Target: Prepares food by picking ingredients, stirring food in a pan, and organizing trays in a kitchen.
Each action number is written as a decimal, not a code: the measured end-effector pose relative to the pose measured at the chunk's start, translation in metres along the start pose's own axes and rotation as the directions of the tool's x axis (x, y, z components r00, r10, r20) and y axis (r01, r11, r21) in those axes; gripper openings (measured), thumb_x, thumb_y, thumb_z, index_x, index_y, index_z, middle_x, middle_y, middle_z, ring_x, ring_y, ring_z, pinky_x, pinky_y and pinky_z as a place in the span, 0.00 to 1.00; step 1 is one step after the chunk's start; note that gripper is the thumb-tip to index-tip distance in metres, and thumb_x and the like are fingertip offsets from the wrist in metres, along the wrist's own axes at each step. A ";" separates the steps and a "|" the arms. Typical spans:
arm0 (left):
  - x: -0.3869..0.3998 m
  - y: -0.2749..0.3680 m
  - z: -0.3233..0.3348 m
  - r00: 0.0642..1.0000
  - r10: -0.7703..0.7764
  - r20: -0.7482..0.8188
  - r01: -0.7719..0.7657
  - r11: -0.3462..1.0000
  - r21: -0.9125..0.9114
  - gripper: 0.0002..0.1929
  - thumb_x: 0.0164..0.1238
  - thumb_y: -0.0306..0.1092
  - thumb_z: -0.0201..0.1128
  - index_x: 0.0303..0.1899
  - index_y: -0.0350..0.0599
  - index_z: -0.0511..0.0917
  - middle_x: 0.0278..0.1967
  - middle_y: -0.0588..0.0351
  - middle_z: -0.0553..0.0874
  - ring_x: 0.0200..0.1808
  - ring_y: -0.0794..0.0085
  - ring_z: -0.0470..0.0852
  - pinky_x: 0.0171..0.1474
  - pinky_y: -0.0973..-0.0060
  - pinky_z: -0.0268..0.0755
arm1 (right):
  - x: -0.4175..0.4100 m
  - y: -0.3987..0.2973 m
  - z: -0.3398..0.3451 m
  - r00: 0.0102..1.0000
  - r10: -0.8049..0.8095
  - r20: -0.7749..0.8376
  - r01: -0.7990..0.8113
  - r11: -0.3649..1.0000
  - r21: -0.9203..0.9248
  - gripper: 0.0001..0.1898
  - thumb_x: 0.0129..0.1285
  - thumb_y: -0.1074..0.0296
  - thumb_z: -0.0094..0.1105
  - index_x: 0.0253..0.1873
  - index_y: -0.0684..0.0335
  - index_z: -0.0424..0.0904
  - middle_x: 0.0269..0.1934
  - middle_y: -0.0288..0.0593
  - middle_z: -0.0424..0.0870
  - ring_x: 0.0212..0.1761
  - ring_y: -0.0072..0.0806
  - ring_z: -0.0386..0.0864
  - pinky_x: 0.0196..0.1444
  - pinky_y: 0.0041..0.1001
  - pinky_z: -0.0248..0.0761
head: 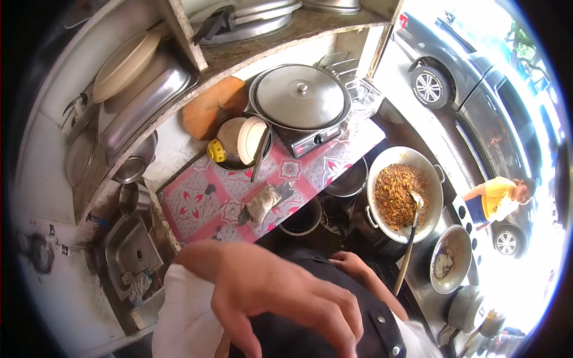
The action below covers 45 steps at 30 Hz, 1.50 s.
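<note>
My left hand [291,295] is raised close to the camera, in front of the black apron. Its fingers are bent and apart, with nothing seen between them. Lower down, my right hand [349,264] lies against the waist of the apron, its fingers partly hidden. Ahead is a table with a pink patterned cover [192,201], bearing a crumpled cloth [264,203]. To the right, a large metal wok [380,165] holds browned, crumbly food [396,190], and a long-handled ladle [408,255] leans in it.
A lidded pan [300,94] sits on a portable stove [313,141]. Beside it stand a pot with bowls [233,134] and a glass rack. A sink [138,255] is at left, shelves [250,53] above. A smaller wok [461,250] is at right; beyond are a person [499,197] and a vehicle [488,116].
</note>
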<state>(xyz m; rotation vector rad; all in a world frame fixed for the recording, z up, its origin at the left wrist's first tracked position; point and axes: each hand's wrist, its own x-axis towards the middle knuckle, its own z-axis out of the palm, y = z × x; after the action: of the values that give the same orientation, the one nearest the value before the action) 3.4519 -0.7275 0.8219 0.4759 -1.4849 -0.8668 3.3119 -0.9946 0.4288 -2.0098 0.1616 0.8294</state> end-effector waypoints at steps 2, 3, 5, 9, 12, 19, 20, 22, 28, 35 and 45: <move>-0.011 0.013 -0.019 0.997 -0.071 0.029 0.073 0.995 -0.068 0.35 0.63 0.48 0.79 0.62 0.30 0.76 0.57 0.44 0.81 0.63 0.54 0.78 0.71 0.60 0.66 | -0.020 0.022 0.008 0.990 0.130 -0.053 -0.130 0.992 0.000 0.27 0.65 0.44 0.67 0.51 0.68 0.87 0.47 0.56 0.90 0.52 0.44 0.87 0.54 0.38 0.77; -0.019 0.003 -0.034 0.991 -0.036 0.129 0.049 0.994 -0.098 0.34 0.63 0.48 0.79 0.61 0.31 0.78 0.58 0.43 0.81 0.62 0.54 0.78 0.68 0.59 0.68 | -0.032 0.039 0.018 0.961 0.242 -0.137 -0.241 0.970 0.022 0.29 0.62 0.42 0.68 0.49 0.68 0.87 0.45 0.58 0.90 0.49 0.48 0.88 0.51 0.40 0.77; -0.037 -0.004 -0.058 0.978 -0.079 0.193 0.108 0.984 -0.142 0.31 0.63 0.46 0.79 0.59 0.33 0.79 0.59 0.42 0.80 0.61 0.54 0.78 0.65 0.59 0.69 | -0.047 0.101 0.043 0.937 0.258 -0.235 -0.266 0.964 -0.003 0.29 0.60 0.42 0.70 0.47 0.70 0.88 0.41 0.58 0.90 0.46 0.47 0.89 0.49 0.42 0.78; -0.058 0.005 -0.092 0.933 -0.359 0.006 0.356 0.923 -0.145 0.23 0.63 0.37 0.78 0.53 0.36 0.80 0.57 0.44 0.80 0.61 0.58 0.77 0.64 0.61 0.67 | -0.050 0.234 0.124 0.784 0.570 -0.245 -0.529 0.820 0.218 0.27 0.60 0.46 0.71 0.50 0.68 0.88 0.46 0.58 0.90 0.50 0.44 0.89 0.52 0.40 0.78; -0.074 0.000 -0.122 0.887 -0.457 -0.073 0.442 0.883 -0.157 0.15 0.64 0.32 0.77 0.46 0.40 0.79 0.55 0.47 0.81 0.60 0.61 0.78 0.64 0.63 0.68 | -0.029 0.227 0.161 0.800 0.524 -0.291 -0.489 0.852 0.188 0.26 0.61 0.47 0.71 0.50 0.68 0.88 0.47 0.58 0.90 0.50 0.44 0.89 0.52 0.40 0.78; -0.096 -0.015 -0.201 0.721 -0.608 -0.334 0.553 0.794 -0.251 0.11 0.62 0.21 0.71 0.33 0.45 0.75 0.48 0.50 0.84 0.53 0.67 0.82 0.59 0.69 0.72 | -0.036 0.122 0.194 0.805 0.486 -0.340 -0.466 0.873 0.144 0.24 0.62 0.50 0.70 0.50 0.68 0.88 0.48 0.57 0.90 0.51 0.44 0.90 0.53 0.38 0.78; -0.106 -0.014 -0.201 0.666 -0.606 -0.434 0.551 0.793 -0.261 0.10 0.62 0.22 0.71 0.33 0.45 0.75 0.46 0.49 0.85 0.51 0.66 0.83 0.59 0.68 0.73 | -0.022 0.100 0.166 0.695 0.678 -0.240 -0.494 0.693 0.525 0.24 0.60 0.52 0.71 0.53 0.68 0.88 0.49 0.57 0.91 0.51 0.43 0.89 0.53 0.37 0.79; -0.112 -0.037 -0.237 0.647 -0.609 -0.459 0.514 0.793 -0.328 0.09 0.64 0.25 0.70 0.33 0.44 0.75 0.45 0.48 0.86 0.49 0.64 0.84 0.58 0.67 0.74 | -0.024 0.082 0.139 0.698 0.658 -0.284 -0.484 0.724 0.491 0.26 0.59 0.52 0.72 0.53 0.69 0.87 0.48 0.55 0.91 0.50 0.42 0.89 0.52 0.37 0.79; -0.115 -0.119 -0.335 0.404 -0.670 -0.623 0.274 0.739 -0.616 0.10 0.74 0.35 0.63 0.32 0.45 0.77 0.37 0.52 0.87 0.40 0.66 0.86 0.47 0.68 0.80 | -0.053 0.094 0.095 0.644 0.724 -0.247 -0.431 0.610 0.665 0.21 0.65 0.58 0.71 0.54 0.70 0.86 0.36 0.44 0.89 0.34 0.32 0.86 0.32 0.33 0.78; -0.094 -0.178 -0.512 -0.017 -0.584 -0.812 -0.025 0.812 -0.583 0.10 0.76 0.35 0.62 0.33 0.45 0.78 0.25 0.53 0.85 0.26 0.66 0.86 0.33 0.67 0.82 | -0.083 0.125 0.064 0.567 0.822 -0.055 -0.456 0.369 0.810 0.17 0.69 0.58 0.73 0.49 0.68 0.85 0.28 0.36 0.80 0.21 0.22 0.73 0.20 0.26 0.65; -0.101 -0.227 -0.714 -0.538 -0.369 -0.758 -0.150 0.927 -0.344 0.21 0.81 0.46 0.58 0.57 0.34 0.69 0.40 0.38 0.82 0.32 0.55 0.86 0.43 0.61 0.89 | -0.092 0.140 0.066 0.486 0.872 0.064 -0.621 0.292 0.727 0.24 0.69 0.54 0.72 0.57 0.71 0.86 0.44 0.45 0.90 0.46 0.30 0.87 0.51 0.31 0.79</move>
<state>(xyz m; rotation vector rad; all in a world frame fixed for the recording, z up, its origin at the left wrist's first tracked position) 4.1110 -0.9583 0.5321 0.8625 0.7008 -0.3475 3.1508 -1.0398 0.3623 -1.2280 1.5644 0.7738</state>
